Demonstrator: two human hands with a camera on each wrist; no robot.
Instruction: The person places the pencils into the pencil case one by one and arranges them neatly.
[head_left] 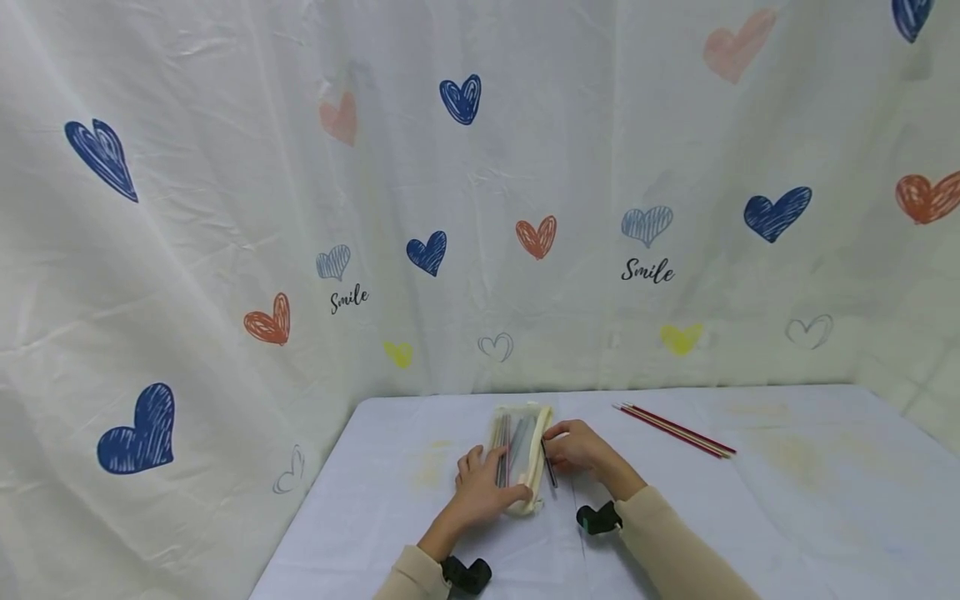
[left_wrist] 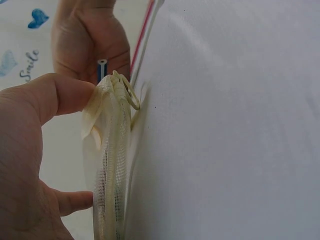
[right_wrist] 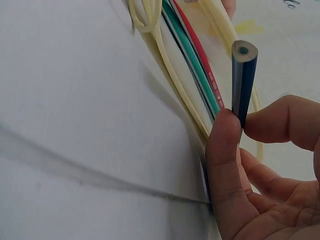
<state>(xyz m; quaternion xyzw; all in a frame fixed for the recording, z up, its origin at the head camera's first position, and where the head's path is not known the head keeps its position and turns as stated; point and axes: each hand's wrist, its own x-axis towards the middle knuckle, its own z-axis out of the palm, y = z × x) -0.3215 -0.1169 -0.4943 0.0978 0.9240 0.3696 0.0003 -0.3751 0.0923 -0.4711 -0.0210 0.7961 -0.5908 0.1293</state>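
A cream mesh pencil case (head_left: 534, 467) lies lengthwise on the table with several pencils inside. My left hand (head_left: 480, 492) grips it, fingers over its left part and thumb at the near right corner. In the left wrist view the thumb (left_wrist: 72, 92) presses that cream corner. Beside the case's right edge, my right hand (head_left: 581, 450) pinches a dark blue pencil (right_wrist: 244, 80) between thumb and forefinger, its blunt end toward me. The right wrist view shows green pencils (right_wrist: 187, 47) and a red one (right_wrist: 200, 57) in the case's open side. The blue pencil's far end is hidden.
A few dark red and pale pencils (head_left: 675, 431) lie together on the white-covered table (head_left: 810, 517), right of the case. Behind the table hangs a white curtain (head_left: 570, 333) printed with hearts. Black devices (head_left: 600, 518) sit at both wrists.
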